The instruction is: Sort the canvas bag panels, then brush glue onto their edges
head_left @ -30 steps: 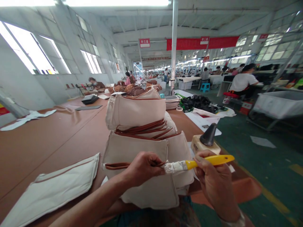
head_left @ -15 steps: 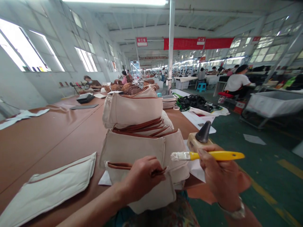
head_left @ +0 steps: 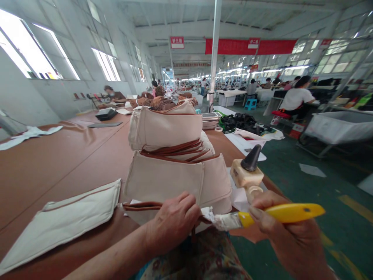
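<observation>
Yellow brush (head_left: 284, 213) gripped in the right hand (head_left: 293, 239), brown strap (head_left: 142, 206) pinched in the left hand (head_left: 171, 224).

The left fingers (head_left: 186, 206) are clamped together on the strap, which runs along the top edge of a cream canvas pouch (head_left: 136, 216) held at the front of the pile. The right fingers (head_left: 262, 217) are closed around the handle, and the white-caked bristles (head_left: 223, 221) sit just beside the left hand. Behind it, more cream canvas pouches (head_left: 164, 130) with brown trim stand stacked on the brown worktop (head_left: 58, 175). Another pouch (head_left: 61, 221) lies flat to the left of the stack. To the right stands a pale wooden block (head_left: 246, 175) topped by a dark cone (head_left: 251, 158). Farther off, a person in a white T-shirt (head_left: 297, 99) sits on a red stool (head_left: 276, 114).
</observation>
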The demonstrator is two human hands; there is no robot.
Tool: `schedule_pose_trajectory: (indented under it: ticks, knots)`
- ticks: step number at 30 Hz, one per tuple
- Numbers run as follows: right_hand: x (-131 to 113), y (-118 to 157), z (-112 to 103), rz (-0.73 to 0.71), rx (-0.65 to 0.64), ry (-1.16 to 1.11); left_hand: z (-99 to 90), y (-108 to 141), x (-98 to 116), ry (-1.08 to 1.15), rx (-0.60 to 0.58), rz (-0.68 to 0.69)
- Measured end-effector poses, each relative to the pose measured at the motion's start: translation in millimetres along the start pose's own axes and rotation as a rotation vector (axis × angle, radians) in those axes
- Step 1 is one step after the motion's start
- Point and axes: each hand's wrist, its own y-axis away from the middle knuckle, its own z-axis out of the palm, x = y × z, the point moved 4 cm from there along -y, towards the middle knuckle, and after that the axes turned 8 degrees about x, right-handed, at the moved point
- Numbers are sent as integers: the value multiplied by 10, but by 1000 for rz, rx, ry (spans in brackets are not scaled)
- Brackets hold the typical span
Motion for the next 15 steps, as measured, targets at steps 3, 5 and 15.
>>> schedule_pose_trajectory:
  ticks: [3, 5, 15]
  knots:
    - [-42, -23, -58, 16, 139, -56, -14, 7, 25, -3, 11, 3]
    - [-28, -24, 13, -19, 48, -64, -22, 2, 21, -7, 18, -9]
    - [355, -9, -249, 303, 324, -217, 324, 137, -618, -115, 189, -366]
